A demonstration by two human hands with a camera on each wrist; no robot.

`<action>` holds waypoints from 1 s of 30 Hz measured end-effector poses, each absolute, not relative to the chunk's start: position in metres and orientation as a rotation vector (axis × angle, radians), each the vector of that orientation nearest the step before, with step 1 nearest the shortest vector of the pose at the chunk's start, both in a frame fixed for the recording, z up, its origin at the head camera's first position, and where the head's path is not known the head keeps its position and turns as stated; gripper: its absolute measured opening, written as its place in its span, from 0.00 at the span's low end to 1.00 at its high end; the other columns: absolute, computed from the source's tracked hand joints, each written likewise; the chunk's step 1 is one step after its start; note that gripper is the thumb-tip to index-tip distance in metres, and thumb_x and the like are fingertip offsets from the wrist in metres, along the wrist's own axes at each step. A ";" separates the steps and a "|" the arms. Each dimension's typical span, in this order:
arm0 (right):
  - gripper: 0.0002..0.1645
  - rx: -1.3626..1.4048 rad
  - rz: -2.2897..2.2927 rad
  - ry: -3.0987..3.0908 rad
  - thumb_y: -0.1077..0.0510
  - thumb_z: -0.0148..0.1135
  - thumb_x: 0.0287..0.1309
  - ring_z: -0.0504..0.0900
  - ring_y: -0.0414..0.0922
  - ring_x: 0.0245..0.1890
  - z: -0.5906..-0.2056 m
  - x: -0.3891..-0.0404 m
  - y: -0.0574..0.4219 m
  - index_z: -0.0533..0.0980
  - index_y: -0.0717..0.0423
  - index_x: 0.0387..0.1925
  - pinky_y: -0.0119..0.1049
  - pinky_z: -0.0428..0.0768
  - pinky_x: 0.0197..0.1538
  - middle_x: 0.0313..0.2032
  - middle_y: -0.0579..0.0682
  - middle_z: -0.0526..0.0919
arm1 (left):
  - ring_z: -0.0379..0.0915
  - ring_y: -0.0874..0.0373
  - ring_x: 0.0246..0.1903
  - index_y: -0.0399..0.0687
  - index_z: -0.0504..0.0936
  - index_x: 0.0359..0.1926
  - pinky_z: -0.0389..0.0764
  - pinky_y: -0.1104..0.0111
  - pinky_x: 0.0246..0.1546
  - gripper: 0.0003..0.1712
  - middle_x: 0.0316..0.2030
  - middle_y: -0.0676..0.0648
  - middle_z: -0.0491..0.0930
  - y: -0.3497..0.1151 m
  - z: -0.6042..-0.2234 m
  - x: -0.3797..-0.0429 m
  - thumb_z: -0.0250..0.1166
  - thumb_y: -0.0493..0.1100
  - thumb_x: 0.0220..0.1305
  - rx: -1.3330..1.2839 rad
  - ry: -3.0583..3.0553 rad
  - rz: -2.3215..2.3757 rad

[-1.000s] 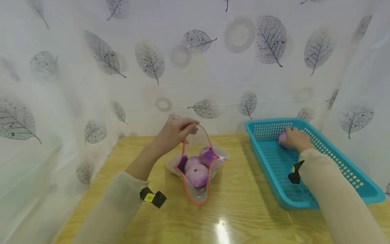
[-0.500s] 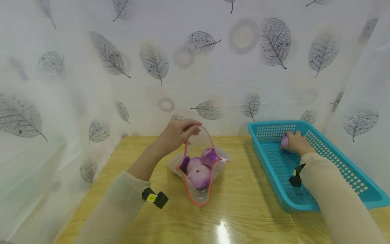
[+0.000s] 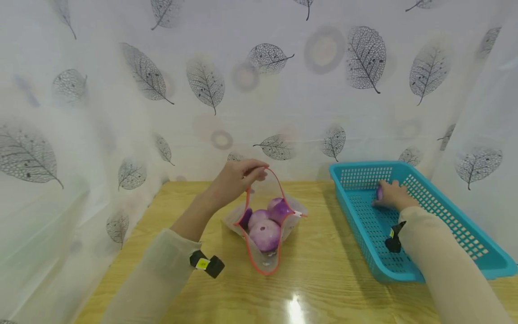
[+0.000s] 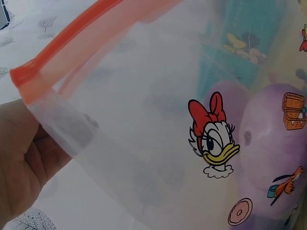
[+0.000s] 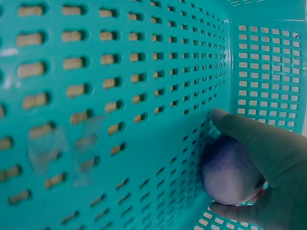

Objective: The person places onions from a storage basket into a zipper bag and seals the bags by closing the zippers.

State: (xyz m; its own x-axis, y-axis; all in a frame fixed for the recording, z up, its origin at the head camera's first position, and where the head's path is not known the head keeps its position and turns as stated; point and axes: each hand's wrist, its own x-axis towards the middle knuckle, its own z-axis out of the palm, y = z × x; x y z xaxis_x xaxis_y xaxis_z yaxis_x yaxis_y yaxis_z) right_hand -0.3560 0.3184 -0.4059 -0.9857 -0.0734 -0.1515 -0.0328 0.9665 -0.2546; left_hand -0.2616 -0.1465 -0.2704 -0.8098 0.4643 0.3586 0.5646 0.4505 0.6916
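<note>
In the head view my left hand [image 3: 238, 180] pinches the upper rim of a clear zip bag [image 3: 263, 267] with an orange-red edge and holds its mouth open. Several purple onions [image 3: 265, 235] lie inside. Cartoon prints, one of them a duck, show on the bag's side [image 4: 158, 143] in the left wrist view. Over at the right, my right hand [image 3: 394, 195] reaches into a blue basket [image 3: 362, 238]. Its thumb and fingers curl round a purple onion [image 5: 230, 170] at the basket's far end. Most of that onion is hidden by the hand in the head view.
Bag and basket stand on a wooden table [image 3: 315, 252], the basket to the right of the bag. A white curtain [image 3: 283, 99] printed with dark leaves hangs behind and along the sides.
My right hand has closed further over the onion in the basket, so less of it shows. The left hand keeps its hold on the bag's rim. The head view has shifted slightly.
</note>
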 end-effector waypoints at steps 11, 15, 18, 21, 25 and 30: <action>0.56 -0.157 -0.355 2.985 0.46 0.70 0.46 0.61 0.81 0.49 -0.406 -0.349 0.325 0.51 0.81 0.59 0.73 0.68 0.49 0.52 0.85 0.58 | 0.82 0.51 0.41 0.37 0.79 0.52 0.83 0.73 0.26 0.14 0.38 0.42 0.85 -0.145 -0.271 -0.261 0.53 0.39 0.71 -0.943 -2.568 -1.260; 0.56 -0.169 -0.367 2.967 0.47 0.74 0.42 0.62 0.82 0.48 -0.403 -0.345 0.325 0.54 0.75 0.60 0.72 0.72 0.43 0.51 0.83 0.58 | 0.82 0.50 0.41 0.37 0.79 0.52 0.83 0.73 0.26 0.14 0.38 0.42 0.85 -0.144 -0.270 -0.261 0.53 0.39 0.70 -0.954 -2.559 -1.257; 0.57 -0.164 -0.355 2.946 0.47 0.75 0.39 0.61 0.82 0.48 -0.401 -0.343 0.323 0.55 0.73 0.61 0.72 0.72 0.42 0.51 0.83 0.58 | 0.82 0.52 0.40 0.38 0.79 0.52 0.83 0.73 0.26 0.14 0.38 0.42 0.85 -0.143 -0.271 -0.261 0.54 0.38 0.70 -0.947 -2.564 -1.256; 0.56 -0.179 -0.342 2.930 0.47 0.75 0.39 0.61 0.82 0.49 -0.400 -0.342 0.321 0.55 0.72 0.60 0.74 0.70 0.43 0.52 0.83 0.59 | 0.82 0.53 0.40 0.38 0.79 0.52 0.83 0.73 0.26 0.14 0.38 0.42 0.85 -0.143 -0.271 -0.260 0.54 0.39 0.70 -0.932 -2.567 -1.261; 0.55 -0.201 -0.349 2.897 0.47 0.74 0.40 0.62 0.82 0.49 -0.396 -0.340 0.321 0.55 0.72 0.60 0.73 0.71 0.43 0.50 0.83 0.60 | 0.82 0.53 0.40 0.38 0.79 0.52 0.83 0.73 0.26 0.15 0.38 0.43 0.85 -0.144 -0.271 -0.259 0.54 0.39 0.70 -0.927 -2.570 -1.262; 0.53 -0.216 -0.367 2.840 0.48 0.73 0.41 0.68 0.78 0.45 -0.391 -0.337 0.323 0.56 0.72 0.59 0.65 0.77 0.39 0.47 0.81 0.63 | 0.82 0.52 0.40 0.38 0.79 0.52 0.83 0.73 0.27 0.15 0.38 0.42 0.85 -0.145 -0.271 -0.258 0.53 0.39 0.71 -0.916 -2.587 -1.252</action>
State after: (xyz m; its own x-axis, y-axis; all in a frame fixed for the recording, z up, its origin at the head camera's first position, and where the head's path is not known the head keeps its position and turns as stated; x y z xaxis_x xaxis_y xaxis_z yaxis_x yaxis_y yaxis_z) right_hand -0.3374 0.3226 -0.3905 -0.9527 -0.1803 -0.2447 -0.1121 0.9567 -0.2685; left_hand -0.2582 -0.1447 -0.2706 -0.8085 0.4673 0.3578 0.5705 0.4730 0.6714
